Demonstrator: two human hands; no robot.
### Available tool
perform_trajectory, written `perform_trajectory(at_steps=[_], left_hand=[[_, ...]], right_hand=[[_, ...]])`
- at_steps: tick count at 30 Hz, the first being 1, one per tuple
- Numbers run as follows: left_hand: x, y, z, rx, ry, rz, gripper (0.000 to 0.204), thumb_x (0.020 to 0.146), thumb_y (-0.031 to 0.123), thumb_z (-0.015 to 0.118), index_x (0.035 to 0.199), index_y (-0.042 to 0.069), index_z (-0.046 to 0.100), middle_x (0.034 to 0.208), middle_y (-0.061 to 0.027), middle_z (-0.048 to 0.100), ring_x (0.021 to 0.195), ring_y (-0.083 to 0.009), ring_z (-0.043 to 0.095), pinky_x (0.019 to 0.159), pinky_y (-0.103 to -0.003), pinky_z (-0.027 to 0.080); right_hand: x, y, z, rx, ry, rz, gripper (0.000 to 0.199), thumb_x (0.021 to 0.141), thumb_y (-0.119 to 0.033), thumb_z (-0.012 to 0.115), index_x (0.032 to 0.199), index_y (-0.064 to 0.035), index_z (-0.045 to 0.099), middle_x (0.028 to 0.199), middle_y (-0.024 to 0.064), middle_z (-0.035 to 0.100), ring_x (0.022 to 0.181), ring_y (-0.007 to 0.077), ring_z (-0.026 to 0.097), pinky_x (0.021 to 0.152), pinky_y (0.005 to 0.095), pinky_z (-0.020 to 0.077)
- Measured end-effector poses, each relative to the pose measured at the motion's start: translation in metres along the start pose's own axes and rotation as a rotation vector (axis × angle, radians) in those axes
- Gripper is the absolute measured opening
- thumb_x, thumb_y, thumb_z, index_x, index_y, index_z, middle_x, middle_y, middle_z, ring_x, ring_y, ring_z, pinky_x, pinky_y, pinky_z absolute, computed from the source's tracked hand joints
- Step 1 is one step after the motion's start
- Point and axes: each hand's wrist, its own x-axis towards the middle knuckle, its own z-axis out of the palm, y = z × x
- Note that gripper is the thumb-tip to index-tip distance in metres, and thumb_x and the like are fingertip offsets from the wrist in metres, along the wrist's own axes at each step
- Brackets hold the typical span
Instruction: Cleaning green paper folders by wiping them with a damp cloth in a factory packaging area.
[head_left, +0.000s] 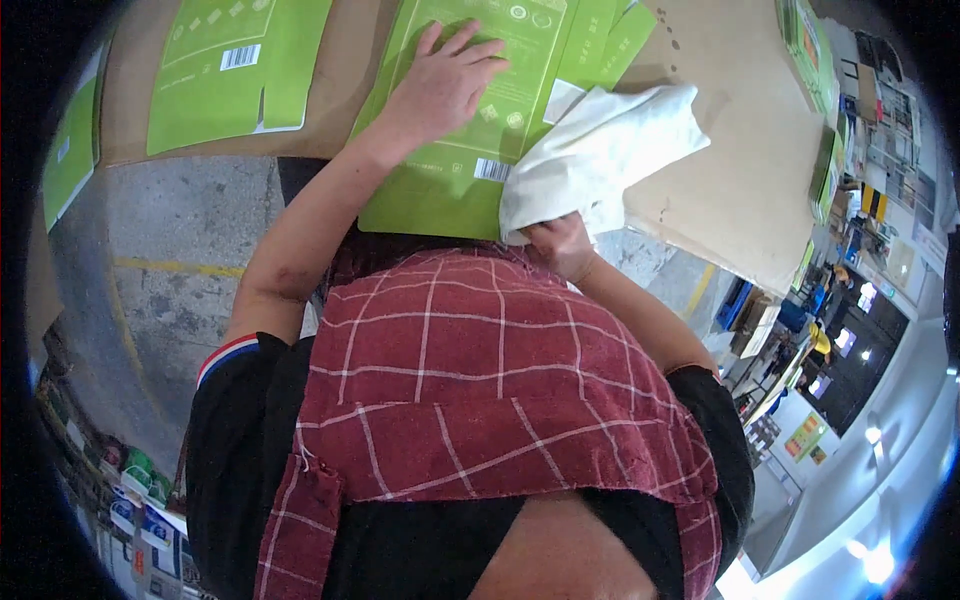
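Observation:
A flat green printed carton sheet (420,195) lies at the table's near edge, partly overhanging it, with more green sheets under it. My left hand (440,90) rests on the sheet, palm down with fingers spread. At the sheet's near right corner, my right hand (562,245) is closed on a white cloth (590,150). The cloth drapes over the sheet's right side and onto the table, hiding part of that edge. Some of my right fingers are hidden beneath the cloth.
More flat green cartons (215,110) lie on the brown tabletop (720,190) to the left. Stacks of green cartons (805,50) stand along the right edge. A concrete floor (190,215) with a yellow line shows below. Work benches and shelves fill the far right.

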Motion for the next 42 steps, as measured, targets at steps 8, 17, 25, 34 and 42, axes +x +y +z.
perform_trajectory(at_steps=[8,17,25,34,42], left_hand=[[-0.001,0.0,0.006,0.011,0.017,0.008,0.023,0.081,0.02,0.047,0.1,0.012,0.057,0.117,-0.0043,0.05,0.117,-0.0246,0.038,0.098,-0.051,0.016],[0.022,0.002,-0.045,0.044,0.202,-0.242,0.056,0.069,0.025,0.066,0.118,0.009,0.045,0.125,-0.0207,0.037,0.119,-0.0307,0.033,0.097,-0.044,0.026],[0.035,-0.038,-0.052,-0.933,-0.046,-0.62,0.086,0.062,0.028,0.074,0.128,0.003,0.025,0.125,-0.0176,0.037,0.117,-0.0254,0.036,0.096,-0.036,0.031],[0.024,-0.065,-0.006,-0.491,0.229,-0.474,0.096,0.056,0.03,0.075,0.129,0.001,0.021,0.124,-0.0225,0.034,0.121,-0.0333,0.025,0.1,-0.04,0.025],[0.027,-0.06,-0.07,-0.386,0.331,-0.217,0.073,0.07,0.032,0.066,0.127,0.004,0.03,0.126,-0.0212,0.034,0.118,-0.0328,0.033,0.098,-0.039,0.027]], right_hand=[[0.126,0.146,-0.029,-0.181,0.314,0.321,0.032,0.064,-0.009,0.054,0.095,-0.01,0.061,0.092,0.0144,0.059,0.082,0.0294,0.058,0.074,0.038,0.0463],[0.07,0.17,-0.071,0.27,1.017,0.993,0.037,0.077,-0.025,0.054,0.097,0.0061,0.053,0.085,0.0181,0.059,0.08,0.0283,0.054,0.075,0.0363,0.0411],[0.053,0.126,-0.063,-0.511,-0.166,0.863,0.034,0.072,-0.01,0.046,0.106,-0.0141,0.051,0.1,0.0154,0.055,0.087,0.0311,0.057,0.071,0.0426,0.0459],[0.095,0.153,-0.063,0.118,0.513,0.858,0.037,0.071,-0.007,0.046,0.108,-0.0051,0.053,0.1,0.0191,0.057,0.09,0.0319,0.056,0.08,0.0382,0.0421],[0.113,0.075,0.004,0.065,0.373,0.293,0.034,0.073,-0.003,0.054,0.106,-0.0069,0.047,0.103,0.0174,0.05,0.095,0.0368,0.048,0.082,0.0405,0.0402]])
